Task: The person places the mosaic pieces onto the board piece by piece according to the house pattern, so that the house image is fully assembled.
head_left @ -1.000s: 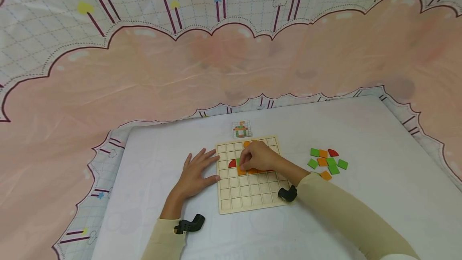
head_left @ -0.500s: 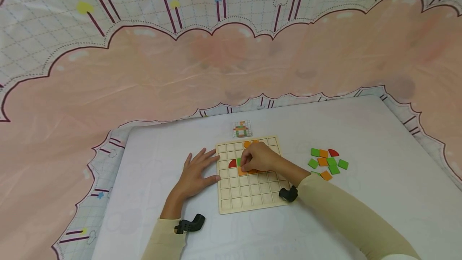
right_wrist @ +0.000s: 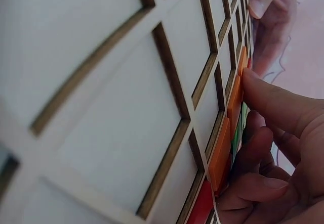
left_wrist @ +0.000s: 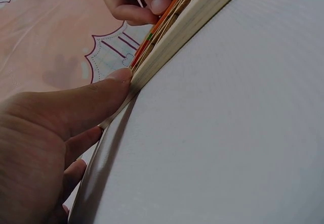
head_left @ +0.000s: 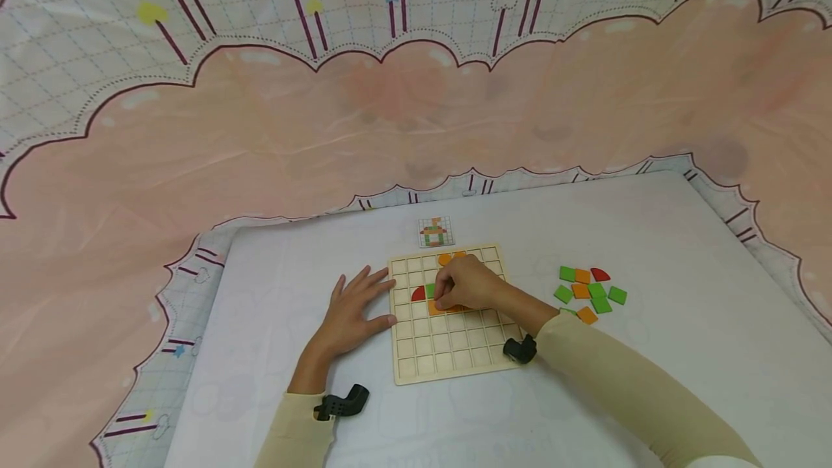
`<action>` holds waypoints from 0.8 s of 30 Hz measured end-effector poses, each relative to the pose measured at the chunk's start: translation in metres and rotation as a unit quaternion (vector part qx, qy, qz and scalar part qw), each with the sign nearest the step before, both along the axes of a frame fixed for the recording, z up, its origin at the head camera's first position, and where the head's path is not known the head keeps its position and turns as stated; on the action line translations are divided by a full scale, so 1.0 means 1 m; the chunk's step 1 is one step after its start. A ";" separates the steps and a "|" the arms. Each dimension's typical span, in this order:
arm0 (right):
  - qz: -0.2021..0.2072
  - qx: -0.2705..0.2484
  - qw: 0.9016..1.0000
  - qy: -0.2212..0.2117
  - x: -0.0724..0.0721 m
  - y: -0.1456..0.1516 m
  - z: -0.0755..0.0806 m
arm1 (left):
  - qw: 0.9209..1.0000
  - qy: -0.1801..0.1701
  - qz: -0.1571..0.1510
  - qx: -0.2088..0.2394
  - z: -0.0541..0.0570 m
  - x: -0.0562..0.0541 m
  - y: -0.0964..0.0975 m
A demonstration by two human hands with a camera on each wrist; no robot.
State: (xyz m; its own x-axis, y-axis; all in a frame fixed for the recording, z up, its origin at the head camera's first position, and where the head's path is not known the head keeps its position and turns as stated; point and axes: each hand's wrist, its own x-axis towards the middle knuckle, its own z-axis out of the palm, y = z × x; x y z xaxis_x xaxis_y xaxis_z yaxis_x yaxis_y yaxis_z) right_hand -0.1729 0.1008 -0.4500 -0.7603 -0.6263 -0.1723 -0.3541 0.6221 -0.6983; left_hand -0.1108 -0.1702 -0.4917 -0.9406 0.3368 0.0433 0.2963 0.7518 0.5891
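A square wooden grid board [head_left: 442, 344] lies on the table. My left hand [head_left: 352, 316] rests at its left side with spread, fairly straight fingers. Its thumb [left_wrist: 109, 95] touches the board's edge in the left wrist view. My right hand [head_left: 469, 282] is over the board's middle with bent fingers. In the right wrist view its thumb touches an orange tile [right_wrist: 235, 102] in the orange row, and the other fingers curl beside green tiles [right_wrist: 236, 135]; whether they pinch one is hidden. A red quarter-circle tile [head_left: 419, 294] and a green tile [head_left: 430, 290] sit left of the hand.
A small pattern card [head_left: 435, 232] lies beyond the board. To the right is a loose group of green tiles [head_left: 596, 291], orange tiles [head_left: 581, 292] and one red quarter-circle [head_left: 600, 274]. Orange pieces [head_left: 445, 259] sit in the board's far row. A patterned cloth hangs behind the white table [head_left: 260, 273].
My right hand has shifted very slightly to the right over the board, showing a bit more of the green tile. My left hand has stayed in place.
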 end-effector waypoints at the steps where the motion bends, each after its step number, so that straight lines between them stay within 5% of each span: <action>1: -0.001 0.003 1.000 0.001 0.000 0.001 0.000 | 1.000 -0.001 0.000 0.000 0.000 0.000 0.000; 24: -0.060 0.046 0.997 -0.022 -0.005 0.058 0.004 | 1.000 0.000 -0.001 0.003 0.000 0.001 0.000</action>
State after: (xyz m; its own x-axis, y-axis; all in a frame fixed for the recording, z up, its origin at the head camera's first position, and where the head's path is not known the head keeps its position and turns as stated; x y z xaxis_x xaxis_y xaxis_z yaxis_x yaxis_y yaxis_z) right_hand -0.1777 0.1593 -0.4458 -0.8188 -0.5118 -0.2602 -0.2435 0.7200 -0.6498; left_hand -0.1103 -0.1703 -0.4921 -0.9399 0.3382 0.0462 0.2980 0.7471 0.5941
